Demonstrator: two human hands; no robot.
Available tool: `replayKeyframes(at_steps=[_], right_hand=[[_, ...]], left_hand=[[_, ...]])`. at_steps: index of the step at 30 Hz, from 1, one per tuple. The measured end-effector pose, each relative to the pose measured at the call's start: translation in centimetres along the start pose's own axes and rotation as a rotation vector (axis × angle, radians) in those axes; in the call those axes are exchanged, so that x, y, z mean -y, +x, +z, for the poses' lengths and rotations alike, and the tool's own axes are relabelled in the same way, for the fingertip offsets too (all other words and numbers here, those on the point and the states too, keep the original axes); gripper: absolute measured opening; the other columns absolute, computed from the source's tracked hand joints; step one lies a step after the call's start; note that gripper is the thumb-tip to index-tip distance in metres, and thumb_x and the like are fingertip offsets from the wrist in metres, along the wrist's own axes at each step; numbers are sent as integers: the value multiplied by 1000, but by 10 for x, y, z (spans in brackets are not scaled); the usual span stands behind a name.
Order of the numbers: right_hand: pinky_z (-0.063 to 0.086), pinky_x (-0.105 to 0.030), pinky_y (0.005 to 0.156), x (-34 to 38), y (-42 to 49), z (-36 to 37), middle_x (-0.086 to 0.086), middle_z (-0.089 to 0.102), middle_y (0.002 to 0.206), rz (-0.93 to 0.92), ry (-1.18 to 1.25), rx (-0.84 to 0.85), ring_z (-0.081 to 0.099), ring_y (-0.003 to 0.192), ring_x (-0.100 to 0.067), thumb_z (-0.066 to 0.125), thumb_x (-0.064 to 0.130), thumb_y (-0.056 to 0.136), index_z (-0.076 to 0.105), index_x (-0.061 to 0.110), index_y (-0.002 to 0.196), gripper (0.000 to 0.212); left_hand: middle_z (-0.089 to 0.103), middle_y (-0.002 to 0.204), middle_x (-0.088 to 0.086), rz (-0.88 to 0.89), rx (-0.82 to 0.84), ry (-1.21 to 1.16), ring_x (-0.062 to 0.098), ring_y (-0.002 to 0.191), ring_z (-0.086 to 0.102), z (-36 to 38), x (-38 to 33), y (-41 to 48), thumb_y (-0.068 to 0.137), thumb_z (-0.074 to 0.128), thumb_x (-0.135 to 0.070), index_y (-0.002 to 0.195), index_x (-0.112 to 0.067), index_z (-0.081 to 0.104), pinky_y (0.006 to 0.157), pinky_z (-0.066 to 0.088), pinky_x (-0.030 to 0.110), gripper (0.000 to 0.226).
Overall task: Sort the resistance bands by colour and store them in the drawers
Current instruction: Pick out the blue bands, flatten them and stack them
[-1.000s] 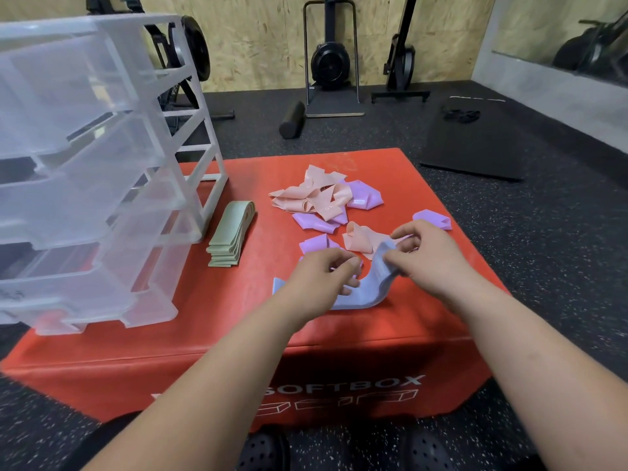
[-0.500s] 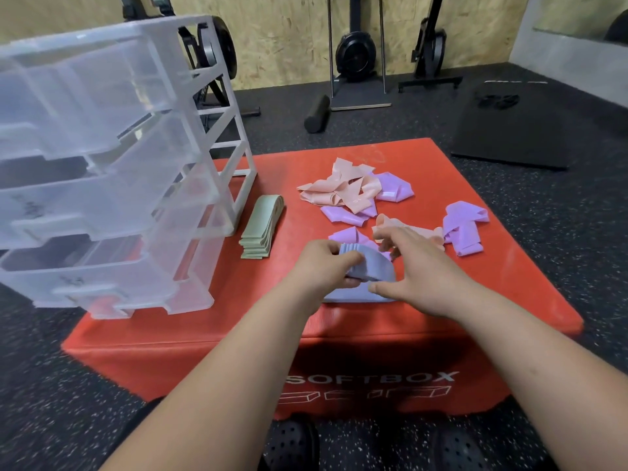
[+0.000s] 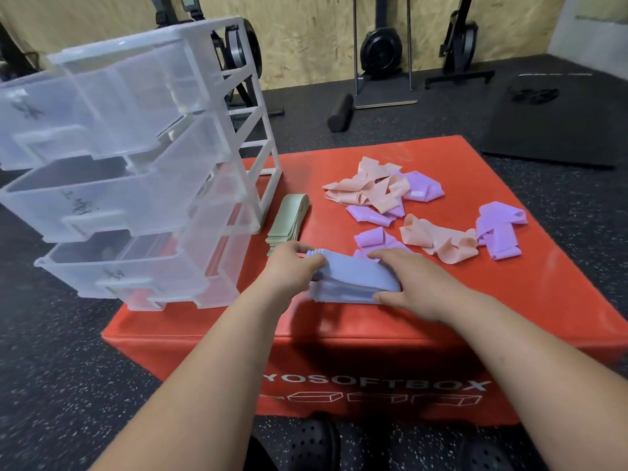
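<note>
View from a head-worn camera, looking down at a red padded box that serves as the surface (image 3: 441,154) in a gym with a dark speckled floor (image 3: 68,368).

Both hands are clamped on a folded stack of blue bands (image 3: 353,275) at the near middle of the surface. The left hand (image 3: 292,266) grips the stack's left end with curled fingers. The right hand (image 3: 418,283) holds the right end, fingers laid over the top and thumb against the near edge. The hands sit a stack's length apart, and the underside of the stack touches the surface.

Just left of the left hand lies a neat stack of green bands (image 3: 289,219), running away from the viewer. Beside that, on the left part of the surface, stands a clear plastic drawer unit (image 3: 251,137) in a white frame, with three drawers (image 3: 112,202) pulled part way out toward the viewer.

Beyond the hands, loose bands lie unsorted. A crumpled heap of pink bands (image 3: 367,190) sits toward the far side, with another pink one nearer, just beyond the right hand. Purple bands (image 3: 499,229) are scattered among and right of them.

Past the surface, a black foam roller (image 3: 339,112) and a black mat (image 3: 557,130) lie on the floor. Black shoes (image 3: 312,443) show at the bottom edge.
</note>
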State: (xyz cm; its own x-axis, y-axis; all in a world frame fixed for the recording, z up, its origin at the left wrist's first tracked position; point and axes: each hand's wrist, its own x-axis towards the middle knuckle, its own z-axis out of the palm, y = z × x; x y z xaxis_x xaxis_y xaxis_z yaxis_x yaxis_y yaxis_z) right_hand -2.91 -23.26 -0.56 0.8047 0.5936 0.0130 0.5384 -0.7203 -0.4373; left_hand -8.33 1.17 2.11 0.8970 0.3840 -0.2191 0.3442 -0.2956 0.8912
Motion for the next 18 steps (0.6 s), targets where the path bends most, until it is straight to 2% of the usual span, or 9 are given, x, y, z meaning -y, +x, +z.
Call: replayKeyframes(at_steps=[2, 4, 5, 9, 12, 15, 17, 18], right_hand=[[46, -37, 104, 3, 3, 3, 11, 49, 151, -14, -21, 5, 53, 131, -17, 75, 50, 88, 41, 35, 153, 75], [47, -37, 101, 5, 6, 7, 10, 50, 148, -32, -65, 17, 54, 129, -17, 73, 52, 90, 43, 37, 151, 70], [48, -38, 99, 6, 7, 8, 10, 51, 145, -40, -86, 21, 54, 127, -17, 72, 53, 90, 44, 37, 149, 67], [50, -40, 96, 7, 10, 12, 11, 52, 140, -58, -137, 34, 54, 126, -18, 70, 57, 90, 45, 39, 147, 65], [50, -40, 98, 6, 12, 13, 12, 51, 141, -64, -152, 44, 53, 127, -16, 70, 57, 90, 45, 39, 148, 66], [51, -42, 97, 5, 14, 15, 15, 52, 138, -67, -155, 44, 52, 127, -15, 69, 60, 89, 45, 42, 148, 66], [51, -41, 97, 6, 14, 15, 14, 52, 136, -62, -157, 51, 52, 126, -14, 68, 60, 90, 45, 42, 148, 65], [51, -40, 97, 6, 14, 15, 14, 52, 136, -57, -161, 57, 52, 125, -14, 67, 60, 90, 45, 41, 148, 65]], left_hand=[[76, 99, 14, -14, -34, 14, 22, 73, 71, -7, 9, 5, 87, 73, -16, 110, -13, 70, 58, 54, 29, 24], [74, 100, 14, -25, -72, 38, 24, 75, 70, -10, 19, 10, 83, 75, -19, 108, -16, 69, 68, 60, 41, 26], [73, 100, 12, -28, -83, 67, 22, 74, 68, -12, 24, 12, 82, 76, -21, 108, -17, 69, 73, 61, 42, 27], [67, 96, 5, -32, -60, 184, 19, 72, 63, -12, 40, 18, 86, 73, -25, 119, -15, 65, 71, 54, 35, 35], [67, 118, 8, 29, -55, 393, 26, 98, 68, -9, 45, 19, 89, 69, -29, 131, -16, 61, 82, 53, 35, 45], [50, 138, 10, 179, -128, 710, 33, 121, 54, -3, 44, 13, 93, 64, -31, 139, -20, 55, 100, 49, 42, 49], [50, 139, 7, 393, -167, 799, 32, 126, 49, -2, 43, 10, 93, 63, -27, 138, -22, 57, 103, 47, 46, 46], [55, 138, 4, 510, -135, 781, 31, 126, 52, -3, 43, 10, 93, 63, -27, 137, -22, 59, 103, 47, 46, 44]])
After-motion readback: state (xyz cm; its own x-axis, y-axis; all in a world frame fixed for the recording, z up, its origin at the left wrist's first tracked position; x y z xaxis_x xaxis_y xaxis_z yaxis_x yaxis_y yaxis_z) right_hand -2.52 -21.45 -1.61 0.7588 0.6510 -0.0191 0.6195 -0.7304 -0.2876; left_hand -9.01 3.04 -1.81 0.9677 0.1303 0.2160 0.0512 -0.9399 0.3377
